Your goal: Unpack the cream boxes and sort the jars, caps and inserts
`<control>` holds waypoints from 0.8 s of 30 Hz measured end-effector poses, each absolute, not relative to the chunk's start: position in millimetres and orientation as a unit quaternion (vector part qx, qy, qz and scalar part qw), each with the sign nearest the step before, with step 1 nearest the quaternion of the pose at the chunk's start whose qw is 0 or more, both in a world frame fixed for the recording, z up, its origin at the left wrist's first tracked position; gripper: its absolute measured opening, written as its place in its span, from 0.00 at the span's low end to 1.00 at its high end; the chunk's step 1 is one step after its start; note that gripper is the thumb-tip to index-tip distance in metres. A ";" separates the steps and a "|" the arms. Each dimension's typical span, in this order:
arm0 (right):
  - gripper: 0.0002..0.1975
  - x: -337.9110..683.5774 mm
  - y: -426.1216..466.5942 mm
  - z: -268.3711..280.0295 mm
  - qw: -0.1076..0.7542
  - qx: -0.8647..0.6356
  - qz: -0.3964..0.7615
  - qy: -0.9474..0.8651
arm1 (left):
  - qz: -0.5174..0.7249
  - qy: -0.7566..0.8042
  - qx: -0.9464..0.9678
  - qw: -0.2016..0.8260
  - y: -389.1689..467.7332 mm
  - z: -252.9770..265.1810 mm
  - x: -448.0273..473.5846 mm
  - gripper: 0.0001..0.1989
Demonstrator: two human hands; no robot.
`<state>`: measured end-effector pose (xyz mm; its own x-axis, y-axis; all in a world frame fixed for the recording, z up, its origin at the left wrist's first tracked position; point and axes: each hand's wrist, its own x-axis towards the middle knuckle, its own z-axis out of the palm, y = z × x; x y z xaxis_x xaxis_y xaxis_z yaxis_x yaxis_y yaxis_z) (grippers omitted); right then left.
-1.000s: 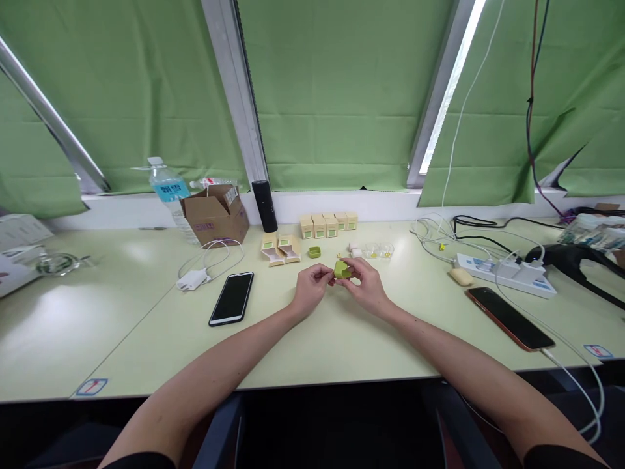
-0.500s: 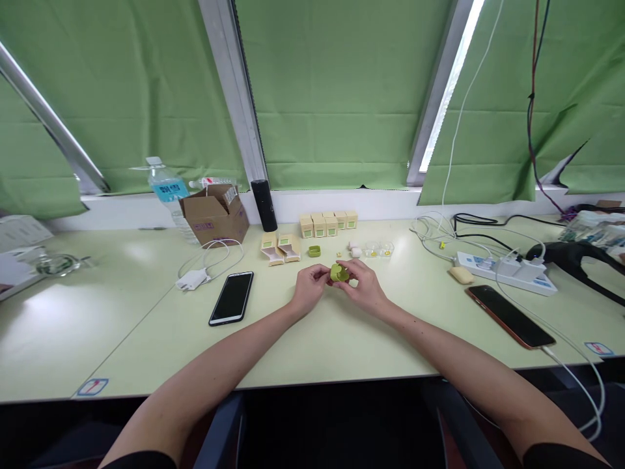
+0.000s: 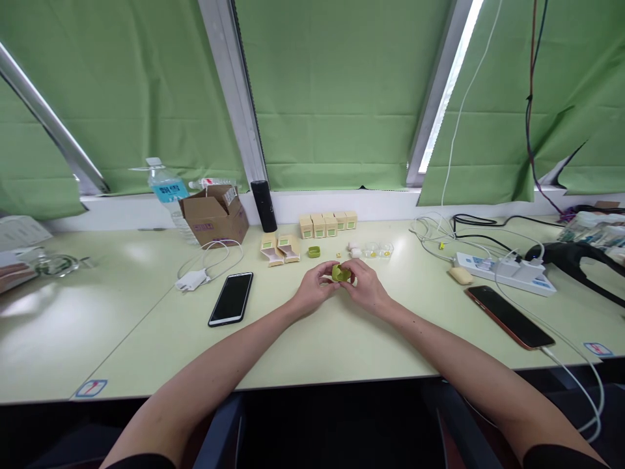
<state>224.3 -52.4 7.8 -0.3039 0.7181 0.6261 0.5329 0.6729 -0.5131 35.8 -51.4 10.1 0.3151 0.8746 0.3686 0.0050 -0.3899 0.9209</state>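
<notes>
Between my two hands, just above the table, is a small olive-green case (image 3: pixel 339 274) with a hollow, open shape. My left hand (image 3: pixel 313 288) grips its left side with curved fingers and thumb. On the right side, the fingers of my right hand (image 3: pixel 365 285) are closed round it and partly cover it. Beyond my hands lies a second small green piece (image 3: pixel 314 251), like a shallow tray. A tiny yellow piece (image 3: pixel 338 255), pale pink-white pieces (image 3: pixel 355 250) and clear round cups (image 3: pixel 372 250) lie close by.
Two opened cream boxes (image 3: pixel 289 249) lie near a row of several small cream boxes (image 3: pixel 319 226). A phone (image 3: pixel 231 299) and white charger (image 3: pixel 192 280) lie left, a cardboard box (image 3: pixel 215 218) behind. On the right are another phone (image 3: pixel 510 317) and a power strip (image 3: pixel 505 273) with cables.
My left hand's fingers have shifted and spread more around the green case's left side. The case has turned slightly, showing more of its hollow. My right hand has barely moved.
</notes>
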 end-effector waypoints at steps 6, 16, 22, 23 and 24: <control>0.15 225.2 -55.0 9.2 0.443 -0.355 0.095 -0.818 | 0.460 0.369 0.711 0.382 -44.1 5.4 31.8 0.18; 0.09 224.1 -50.9 0.8 0.374 -0.405 0.103 -0.828 | 0.318 0.483 0.788 0.211 -55.0 5.3 31.1 0.22; 0.09 221.8 -52.6 1.4 0.332 -0.447 0.111 -0.823 | 0.282 0.477 0.812 0.185 -57.7 8.2 33.3 0.24; 0.09 221.2 -53.2 1.5 0.326 -0.452 0.109 -0.823 | 0.278 0.477 0.813 0.183 -57.7 8.8 33.4 0.24; 0.09 220.6 -53.6 1.4 0.321 -0.455 0.105 -0.824 | 0.274 0.479 0.814 0.181 -57.6 9.4 33.6 0.23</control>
<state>220.6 -53.6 1.4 -0.3789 0.8176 0.4336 0.6823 0.5633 -0.4660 33.6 -57.6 9.4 0.3904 0.8795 0.2723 0.6808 -0.4749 0.5576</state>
